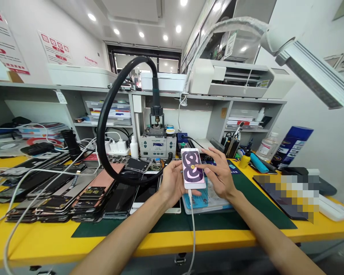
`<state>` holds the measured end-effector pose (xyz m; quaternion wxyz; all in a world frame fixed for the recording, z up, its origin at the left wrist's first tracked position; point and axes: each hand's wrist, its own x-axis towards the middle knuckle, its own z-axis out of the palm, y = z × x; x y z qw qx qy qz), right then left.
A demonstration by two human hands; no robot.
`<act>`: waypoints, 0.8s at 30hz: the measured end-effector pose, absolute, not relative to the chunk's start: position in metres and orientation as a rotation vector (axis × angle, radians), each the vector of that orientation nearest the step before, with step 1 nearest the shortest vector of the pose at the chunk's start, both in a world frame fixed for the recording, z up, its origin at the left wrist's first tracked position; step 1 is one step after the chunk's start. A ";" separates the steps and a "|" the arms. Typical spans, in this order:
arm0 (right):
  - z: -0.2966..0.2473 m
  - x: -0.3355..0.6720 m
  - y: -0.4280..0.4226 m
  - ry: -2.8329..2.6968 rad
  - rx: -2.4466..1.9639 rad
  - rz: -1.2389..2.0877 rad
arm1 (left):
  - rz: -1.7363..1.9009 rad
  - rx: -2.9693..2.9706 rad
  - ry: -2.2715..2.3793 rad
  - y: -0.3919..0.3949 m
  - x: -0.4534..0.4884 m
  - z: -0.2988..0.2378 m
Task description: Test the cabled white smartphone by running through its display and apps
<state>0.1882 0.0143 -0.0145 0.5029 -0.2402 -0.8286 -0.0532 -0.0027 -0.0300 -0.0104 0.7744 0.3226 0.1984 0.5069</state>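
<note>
My left hand (171, 184) is closed around the left side and back of a white smartphone (193, 178), held up over the bench. Its lit screen shows a looping pink and dark pattern with a yellow spot near the middle. A white charging cable (193, 225) is plugged into its bottom end and hangs over the front edge. My right hand (221, 175) is at the phone's right side, fingers apart, with the index fingertip at the screen near the yellow spot. Beneath the hands, a clear and blue plastic box (218, 204) lies on the dark green mat (255, 206).
Stacks of phone parts (88, 202) cover the left side of the yellow bench (60, 248). A hot-air station (158, 146) stands behind, its thick black hose (101, 126) looping forward. Bottles and a blue can (295, 145) stand right. A lamp (318, 72) hangs upper right.
</note>
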 end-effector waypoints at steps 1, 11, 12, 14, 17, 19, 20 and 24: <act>-0.015 0.188 0.015 -1.992 -0.581 -0.132 | 1.096 0.700 0.425 -0.030 -0.003 -0.011; -0.014 0.190 0.018 -1.935 -0.656 -0.164 | 1.090 0.744 0.424 -0.031 -0.004 -0.011; -0.014 0.190 0.018 -1.929 -0.660 -0.168 | 1.085 0.755 0.420 -0.031 -0.004 -0.011; -0.014 0.190 0.019 -1.924 -0.667 -0.174 | 1.071 0.774 0.413 -0.031 -0.004 -0.011; -0.014 0.189 0.018 -1.928 -0.672 -0.173 | 1.053 0.778 0.414 -0.032 -0.003 -0.011; -0.015 0.189 0.017 -1.940 -0.669 -0.167 | 1.045 0.770 0.424 -0.033 -0.002 -0.009; -0.015 0.188 0.016 -1.949 -0.666 -0.166 | 1.045 0.766 0.434 -0.033 -0.002 -0.009; -0.015 0.184 0.012 -2.006 -0.655 -0.172 | 1.043 0.767 0.454 -0.034 -0.001 -0.007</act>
